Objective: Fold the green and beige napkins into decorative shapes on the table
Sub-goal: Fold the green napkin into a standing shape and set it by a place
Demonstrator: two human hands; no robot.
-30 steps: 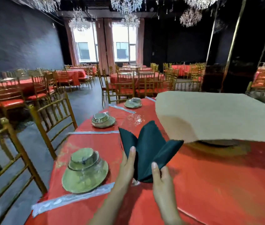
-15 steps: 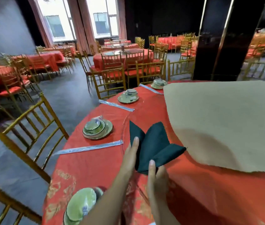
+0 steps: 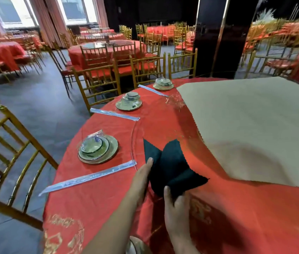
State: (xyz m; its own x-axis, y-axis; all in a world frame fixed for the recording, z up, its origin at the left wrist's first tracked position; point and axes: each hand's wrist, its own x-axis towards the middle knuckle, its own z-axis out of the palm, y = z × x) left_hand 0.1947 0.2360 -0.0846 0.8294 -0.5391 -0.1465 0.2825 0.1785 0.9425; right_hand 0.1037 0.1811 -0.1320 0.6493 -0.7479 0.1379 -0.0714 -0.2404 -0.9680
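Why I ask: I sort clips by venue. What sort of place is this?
Probably a banquet hall: many round tables in red cloths, rows of gold chairs, and stacked dishes laid out as place settings.

The round table (image 3: pixel 108 202), under a red cloth, carried a glass turntable (image 3: pixel 154 125). Left of the turntable sat a near plate set (image 3: pixel 98 149), a middle plate set (image 3: pixel 129 103) and a far plate set (image 3: pixel 163 83), with wrapped chopstick packets (image 3: pixel 114 114) between them.
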